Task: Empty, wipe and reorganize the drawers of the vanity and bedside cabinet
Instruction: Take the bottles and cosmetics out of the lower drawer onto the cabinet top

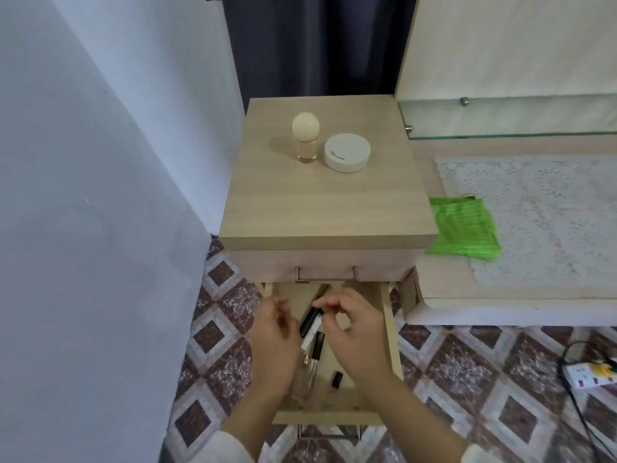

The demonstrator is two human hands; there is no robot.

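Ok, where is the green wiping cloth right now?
In the head view, the crumpled green cloth lies right of centre on the low vanity counter, over the left edge of the white lace mat, just beside the wooden cabinet top.

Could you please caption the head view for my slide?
Left hand and right hand reach among tubes in the open drawer.
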